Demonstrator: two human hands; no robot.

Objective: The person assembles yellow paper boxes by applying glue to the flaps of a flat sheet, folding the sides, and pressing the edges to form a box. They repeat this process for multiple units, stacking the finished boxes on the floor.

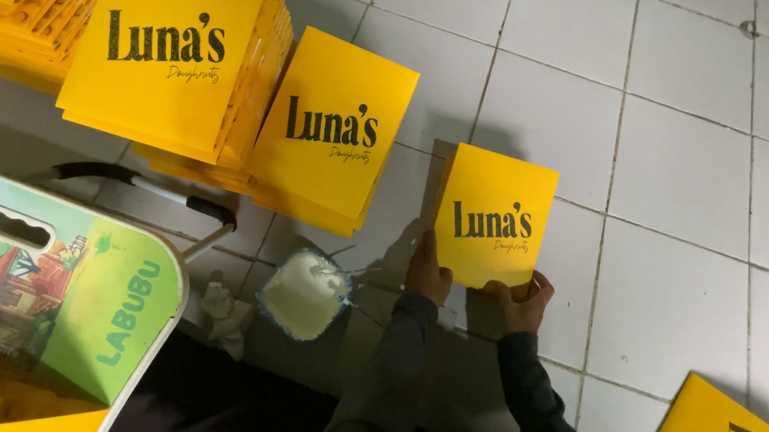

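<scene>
At the near left, a colourful illustrated board with a cut-out handle (57, 302) is seen leaning into view, and a dark-handled tool (143, 183) lies on the white tiled floor (687, 159) just beyond it. At the far left, stacks of flat yellow cards (176, 68) with dark lettering are piled on the floor, with a second, lower pile (329, 134) resting against them on the right. Nearer, a round tub of white paste (304, 294) is set on the tiles beside a crumpled rag (222, 313).

Right of the tub, a single yellow card (496, 217) is held upright over the floor, well apart from the stacks. Its lower left edge is pinched by the left hand (427, 272), the grip closed on the card with the thumb in front; its lower right corner is clasped by the right hand (528, 301), the fingers curled around the bottom edge. Both arms are covered by dark sleeves.

The card is judged light, thin and fairly stiff, standing flat without sagging, though likely to crease if bent. Its surface looks smooth, so the edges and corners are thought the surest places to be taken hold of. At the near right, the corner of another yellow sheet (709, 410) is cut off by the frame.
</scene>
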